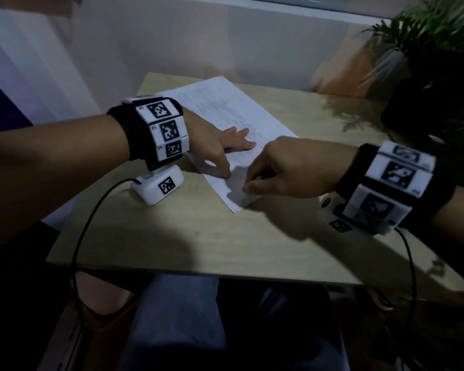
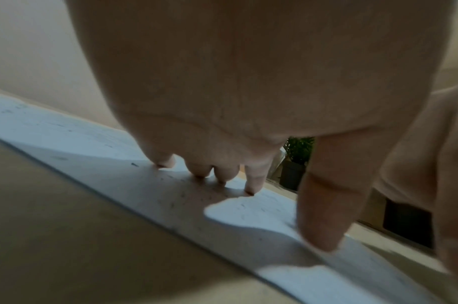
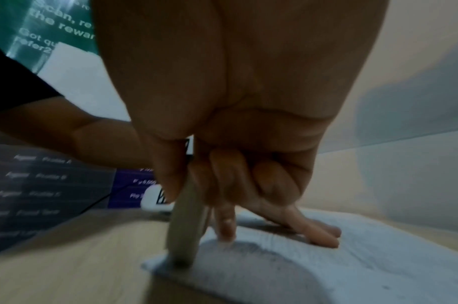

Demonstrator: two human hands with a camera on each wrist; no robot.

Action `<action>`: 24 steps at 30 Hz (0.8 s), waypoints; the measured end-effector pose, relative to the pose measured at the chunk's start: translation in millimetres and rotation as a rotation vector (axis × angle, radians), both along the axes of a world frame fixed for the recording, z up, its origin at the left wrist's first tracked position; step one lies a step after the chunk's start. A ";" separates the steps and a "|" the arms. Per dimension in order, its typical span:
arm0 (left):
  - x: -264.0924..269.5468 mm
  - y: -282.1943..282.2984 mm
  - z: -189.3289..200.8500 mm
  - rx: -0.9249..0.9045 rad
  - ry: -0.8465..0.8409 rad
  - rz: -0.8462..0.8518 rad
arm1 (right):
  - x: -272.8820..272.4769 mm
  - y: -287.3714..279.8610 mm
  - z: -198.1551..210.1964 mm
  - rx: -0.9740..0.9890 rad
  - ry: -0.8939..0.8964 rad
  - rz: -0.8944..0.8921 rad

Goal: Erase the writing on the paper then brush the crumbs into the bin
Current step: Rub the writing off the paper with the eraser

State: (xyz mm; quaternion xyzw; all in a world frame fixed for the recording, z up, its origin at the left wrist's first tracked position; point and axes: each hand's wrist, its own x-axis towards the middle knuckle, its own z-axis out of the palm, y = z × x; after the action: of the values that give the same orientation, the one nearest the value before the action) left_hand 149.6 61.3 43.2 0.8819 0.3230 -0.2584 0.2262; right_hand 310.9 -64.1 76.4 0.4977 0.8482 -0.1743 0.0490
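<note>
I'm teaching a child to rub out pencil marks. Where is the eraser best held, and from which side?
Pinch the eraser high on its flat faces, coming from above, as the right hand does. It stands upright on the paper, so a top grip leaves the working end free. The left hand presses the sheet flat.

Paper (image 1: 225, 135) flat on table (image 1: 292, 236), angled 11-to-5 o'clock. Left hand (image 1: 220, 145) spread, pressing sheet. Right hand (image 1: 287, 170) curled at near corner, held item unclear.
</note>
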 end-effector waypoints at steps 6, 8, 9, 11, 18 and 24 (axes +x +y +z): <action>1.0 -4.3 -3.1 0.056 0.021 -0.047 | 33.9 14.6 -7.7 0.234 0.109 -0.284; 1.6 -9.0 -3.8 0.091 0.039 -0.034 | 36.4 15.2 -16.7 0.184 0.148 -0.314; 2.0 -11.7 -3.9 0.119 0.051 -0.027 | 37.3 15.3 -20.1 0.166 0.162 -0.323; 2.1 -14.6 -4.6 0.164 0.058 -0.006 | 40.9 18.4 -25.1 0.206 0.152 -0.360; 2.3 -12.0 -8.8 0.164 0.082 0.000 | 30.9 10.7 -24.2 0.110 0.160 -0.222; 4.4 -14.5 -5.6 0.163 0.101 -0.008 | 39.3 25.5 -31.9 0.312 0.038 -0.367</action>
State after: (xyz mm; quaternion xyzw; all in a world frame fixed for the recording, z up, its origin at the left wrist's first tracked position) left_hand 154.0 46.8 37.6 0.8846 0.3503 -0.2761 0.1362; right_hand 350.2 -38.6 44.5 0.6415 0.7611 -0.0564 -0.0772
